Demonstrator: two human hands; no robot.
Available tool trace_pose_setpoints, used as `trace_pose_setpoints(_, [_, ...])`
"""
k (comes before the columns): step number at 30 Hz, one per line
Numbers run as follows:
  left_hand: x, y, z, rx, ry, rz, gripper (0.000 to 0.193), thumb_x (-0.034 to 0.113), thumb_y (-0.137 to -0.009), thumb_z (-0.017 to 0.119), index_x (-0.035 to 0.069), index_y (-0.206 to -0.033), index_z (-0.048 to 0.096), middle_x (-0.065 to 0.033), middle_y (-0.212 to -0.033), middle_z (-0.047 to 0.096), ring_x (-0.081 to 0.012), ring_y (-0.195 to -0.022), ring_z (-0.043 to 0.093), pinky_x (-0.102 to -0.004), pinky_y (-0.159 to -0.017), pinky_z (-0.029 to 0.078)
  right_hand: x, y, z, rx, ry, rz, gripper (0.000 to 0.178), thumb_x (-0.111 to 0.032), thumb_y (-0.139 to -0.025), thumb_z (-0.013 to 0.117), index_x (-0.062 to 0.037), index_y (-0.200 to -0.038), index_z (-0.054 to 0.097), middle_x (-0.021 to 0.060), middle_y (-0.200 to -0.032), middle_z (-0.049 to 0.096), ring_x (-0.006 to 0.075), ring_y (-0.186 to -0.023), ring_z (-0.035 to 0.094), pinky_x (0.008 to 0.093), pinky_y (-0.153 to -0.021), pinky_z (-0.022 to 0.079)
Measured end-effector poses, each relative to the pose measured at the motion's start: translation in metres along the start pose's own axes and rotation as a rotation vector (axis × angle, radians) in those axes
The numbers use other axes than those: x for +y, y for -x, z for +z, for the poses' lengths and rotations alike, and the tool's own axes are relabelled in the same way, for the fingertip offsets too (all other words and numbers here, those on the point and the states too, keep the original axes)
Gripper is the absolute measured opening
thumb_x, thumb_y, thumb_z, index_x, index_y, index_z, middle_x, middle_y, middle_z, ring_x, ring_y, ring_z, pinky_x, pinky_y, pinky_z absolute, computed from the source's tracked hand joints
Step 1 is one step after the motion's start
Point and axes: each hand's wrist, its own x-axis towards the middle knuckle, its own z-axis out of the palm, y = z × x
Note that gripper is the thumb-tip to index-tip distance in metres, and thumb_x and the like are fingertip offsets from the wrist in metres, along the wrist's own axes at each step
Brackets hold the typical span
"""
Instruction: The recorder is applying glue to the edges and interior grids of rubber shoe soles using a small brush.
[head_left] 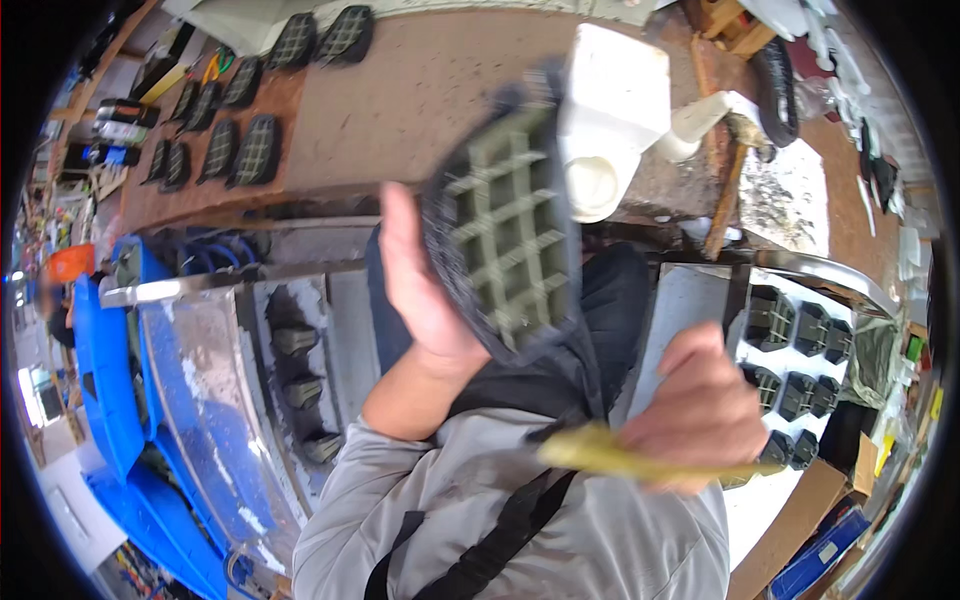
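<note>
The left hand is holding the dark grid-faced pad above the lap, its fingers mostly hidden behind it; the right hand, well apart, is clasping a yellow tool with a blurred tip. For good control, the left should be bracing the pad firmly, grid exposed, and the right guiding the tool clear of the shirt.

Tilted gridded pad, yellow tool

Pale-green grid across black-rimmed pad
</note>
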Motion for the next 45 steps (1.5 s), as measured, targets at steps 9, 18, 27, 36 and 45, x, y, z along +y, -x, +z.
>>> trace_pose_setpoints(9, [-0.011,-0.021,-0.062,-0.098,0.158,-0.032,0.071,0.054,-0.094,0.032,-0.001,-0.138,0.032,-0.0273,-0.134,0.040,-0.0411,-0.113,0.049,-0.0464,-0.093,0.044,0.098,0.042,-0.027,0.280,0.525,0.709,0.010,-0.006,-0.081,0.067,0.0008,-0.088,0.068,0.0079,-0.080,0.066,0.0173,-0.069,0.059,0.0281,-0.064,0.046])
trace_pose_setpoints(18, [-0.022,-0.040,-0.092,0.128,0.146,0.027,0.063,0.050,-0.094,0.033,0.000,-0.131,0.043,-0.0209,-0.121,0.055,-0.0374,-0.102,0.058,-0.0459,-0.087,0.048,0.122,0.045,-0.016,0.130,0.535,0.735,0.011,-0.010,-0.082,0.067,0.0004,-0.087,0.068,0.0058,-0.076,0.066,0.0165,-0.068,0.059,0.0290,-0.062,0.046])
trace_pose_setpoints(27, [-0.019,-0.031,-0.052,-0.421,0.370,-0.041,0.069,0.048,-0.094,0.036,0.000,-0.141,0.024,-0.0168,-0.139,0.039,-0.0275,-0.126,0.043,-0.0408,-0.104,0.035,0.061,-0.013,0.025,0.349,-0.121,0.805,0.015,-0.009,-0.080,0.069,0.0038,-0.086,0.067,0.0086,-0.076,0.066,0.0125,-0.058,0.057,0.0237,-0.053,0.043])
trace_pose_setpoints(36, [0.006,0.002,-0.029,-0.618,0.467,-0.003,0.069,0.046,-0.093,0.039,-0.003,-0.139,0.026,-0.0177,-0.135,0.043,-0.0263,-0.122,0.046,-0.0386,-0.103,0.036,0.028,-0.024,0.032,-0.109,0.080,0.048,0.019,-0.015,-0.072,0.075,-0.0009,-0.083,0.069,0.0098,-0.072,0.067,0.0135,-0.052,0.054,0.0258,-0.044,0.033])
trace_pose_setpoints(45, [0.025,0.038,-0.022,-0.610,0.472,-0.037,0.056,0.038,-0.096,0.040,-0.003,-0.134,0.035,-0.0184,-0.129,0.049,-0.0253,-0.116,0.052,-0.0370,-0.098,0.042,-0.004,-0.024,0.033,-0.329,0.021,-0.145,0.014,-0.018,-0.072,0.072,-0.0077,-0.081,0.071,0.0046,-0.077,0.068,0.0112,-0.054,0.049,0.0265,-0.051,0.034])
